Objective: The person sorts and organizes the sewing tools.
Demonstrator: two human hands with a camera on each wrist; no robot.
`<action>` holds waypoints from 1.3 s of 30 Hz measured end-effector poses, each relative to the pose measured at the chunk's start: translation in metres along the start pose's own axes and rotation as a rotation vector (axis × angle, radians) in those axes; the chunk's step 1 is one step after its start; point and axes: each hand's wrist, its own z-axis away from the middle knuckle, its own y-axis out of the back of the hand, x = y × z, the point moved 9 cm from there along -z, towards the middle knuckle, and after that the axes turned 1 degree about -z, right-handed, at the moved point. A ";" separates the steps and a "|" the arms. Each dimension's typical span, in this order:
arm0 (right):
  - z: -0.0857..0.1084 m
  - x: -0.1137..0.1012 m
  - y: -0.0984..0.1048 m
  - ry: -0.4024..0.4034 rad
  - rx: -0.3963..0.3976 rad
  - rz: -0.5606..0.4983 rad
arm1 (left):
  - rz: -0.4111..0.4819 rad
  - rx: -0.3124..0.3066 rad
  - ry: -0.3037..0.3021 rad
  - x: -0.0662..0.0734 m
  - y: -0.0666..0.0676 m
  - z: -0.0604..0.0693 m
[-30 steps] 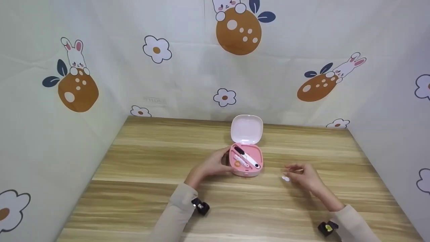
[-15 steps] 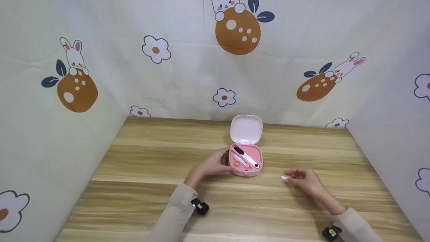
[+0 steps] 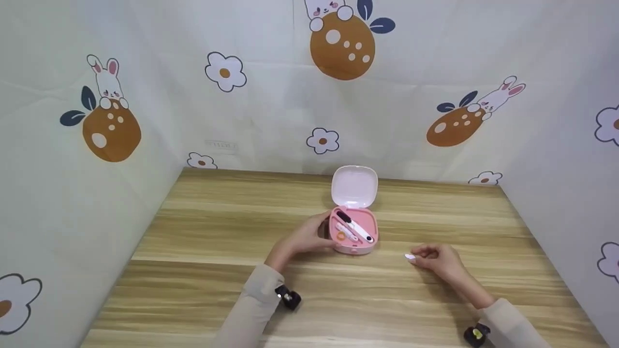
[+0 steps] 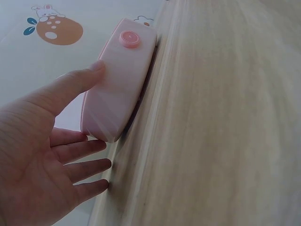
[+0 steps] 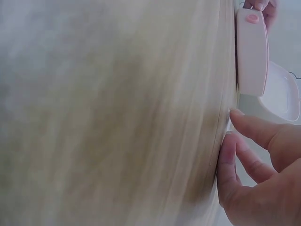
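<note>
In the head view, a pink box (image 3: 355,250) stands on the wooden table with its pale lid (image 3: 354,186) raised at the back. My left hand (image 3: 307,237) holds the box's left side, thumb at the front wall and fingers toward the rear corner. Inside lie a white-handled tool with a black end (image 3: 359,230), a small pink-and-white stick (image 3: 345,233) and an orange ring (image 3: 341,236). To the right, my right hand (image 3: 442,262) pinches a small white flat piece (image 3: 409,256) at the tabletop between thumb and index finger. Its exact kind is too small to tell.
The wooden table (image 3: 232,208) is enclosed by pale curtains (image 3: 271,106) printed with rabbits, oranges and flowers. A black camera (image 3: 289,297) sits on the left wrist, another black camera (image 3: 476,334) on the right.
My right hand has come slightly nearer the front, its thumb and index finger closing on the small white piece. The left hand and box have stayed put.
</note>
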 end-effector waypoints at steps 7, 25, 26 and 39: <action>-0.003 0.001 0.000 0.027 0.008 -0.002 | 0.008 -0.003 -0.001 0.000 0.000 -0.001; -0.005 -0.011 -0.001 0.197 -0.003 0.095 | -0.021 0.000 0.005 -0.002 0.000 0.000; -0.005 -0.012 -0.001 0.213 -0.001 0.104 | -0.023 0.002 -0.001 -0.001 0.000 0.000; -0.004 -0.016 -0.004 0.259 0.002 0.130 | -0.013 -0.008 0.012 -0.001 0.000 0.001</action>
